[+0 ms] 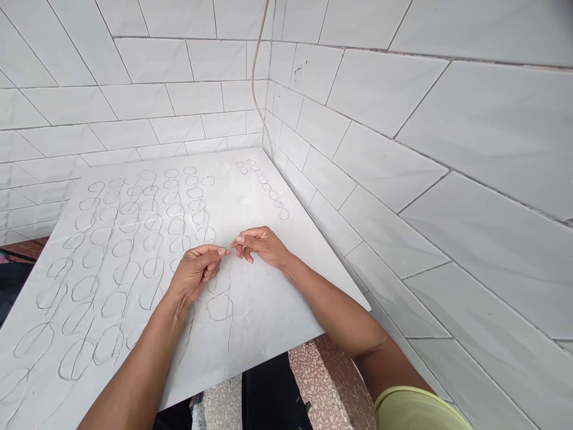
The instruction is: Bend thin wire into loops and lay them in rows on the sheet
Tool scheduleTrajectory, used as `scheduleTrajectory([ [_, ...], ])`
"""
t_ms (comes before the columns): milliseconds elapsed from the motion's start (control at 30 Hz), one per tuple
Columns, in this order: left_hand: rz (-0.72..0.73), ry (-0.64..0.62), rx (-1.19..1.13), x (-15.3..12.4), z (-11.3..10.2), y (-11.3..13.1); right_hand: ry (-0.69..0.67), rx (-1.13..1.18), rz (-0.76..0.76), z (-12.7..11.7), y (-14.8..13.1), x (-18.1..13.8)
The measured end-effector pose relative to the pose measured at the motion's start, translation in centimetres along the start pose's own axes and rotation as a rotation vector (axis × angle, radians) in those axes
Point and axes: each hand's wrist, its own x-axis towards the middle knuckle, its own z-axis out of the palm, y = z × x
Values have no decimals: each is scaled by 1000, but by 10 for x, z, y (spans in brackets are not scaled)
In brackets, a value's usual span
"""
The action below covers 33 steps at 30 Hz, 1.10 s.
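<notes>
White tile walls — a tan cable, terrazzo floor

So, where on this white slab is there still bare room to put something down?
Bare room lies right of the right hand, between it and the slab's right edge, bordered behind by the small loops. The left half is crowded with big loops.

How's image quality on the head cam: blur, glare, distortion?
Head view: soft even light, faint shadows, no strong glare; left hand and right hand sharp, no visible motion blur; wide-angle distortion bends the wall tiles toward the frame edges.
</notes>
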Motion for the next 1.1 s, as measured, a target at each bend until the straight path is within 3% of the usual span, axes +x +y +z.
scheduleTrajectory([
  [267, -130, -174, 41, -7, -4, 10, -165, 64, 36, -9, -5, -4],
  [633, -254, -301, 139, -10, -4, 10, -398, 143, 48, -26, 1, -5],
  [733, -206, -261, 88, -8, -6, 10, -305, 205, 49, -29, 2, -3],
  [900, 26, -21, -78, -4, -8, 9, -68, 318, 0, -30, -4, 1],
  [1100, 27, 16, -91, -3, 0, 3, -79, 157, -41, -10, -2, 3],
])
